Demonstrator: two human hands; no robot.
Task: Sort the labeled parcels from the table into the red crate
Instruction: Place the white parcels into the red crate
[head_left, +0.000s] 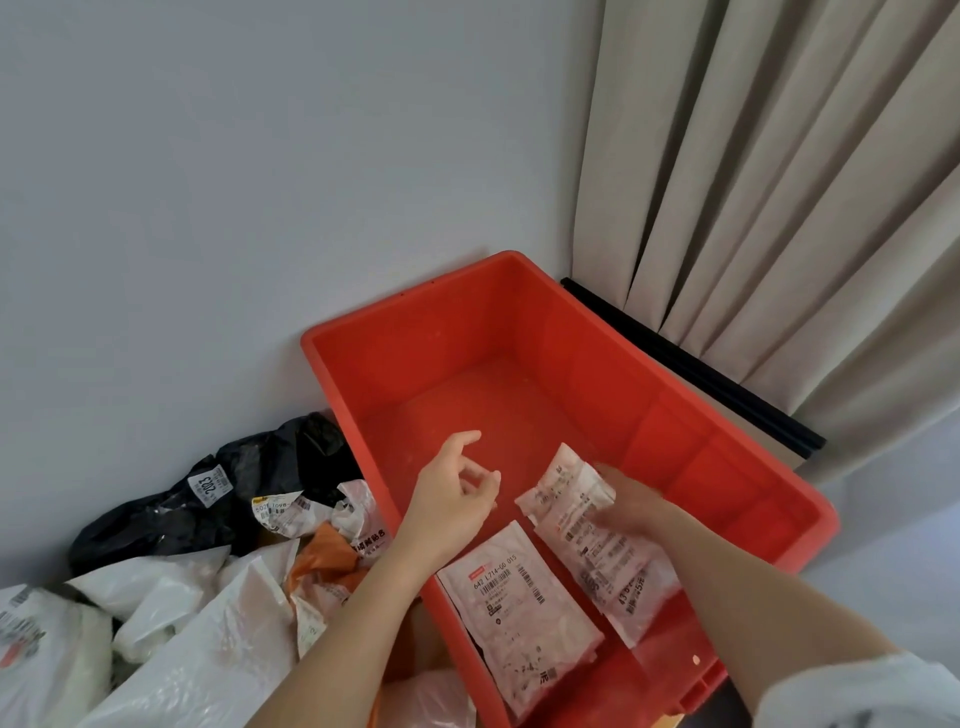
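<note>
We see a red crate (519, 312) standing against a pale wall (208, 182), with beige curtains (779, 182) hanging to its right above a black rail (691, 364). Both of the person's bare arms reach over the crate's near rim. The left hand (457, 493) hovers above the crate's bare floor, holding nothing: its index finger points forward while the other fingers curl loosely, relaxed. The right hand (623, 501) lies low inside the crate, and its fingers wrap the edge of a small white labeled parcel (566, 486), which is tilted up off the floor; most of the hand is hidden behind that parcel, so we cannot tell exactly how the fingertips sit. 2 more white parcels lie flat in the crate's near part: one with a barcode label reading "642 L714-00 015" (519, 613) lies toward the left, and a second white parcel (623, 582) with printed labels lies just beside it on the right, partly under the right forearm and under the held parcel. Outside the crate, to its left, a heap of parcels waits on the table: black bags (171, 514) with white labels at the back near the wall, an orange bag (327, 561) in the middle touching the crate's side, and several white bags (208, 649) spread toward the near left corner. A white sleeve (857, 691) shows on the right arm at the bottom edge.
</note>
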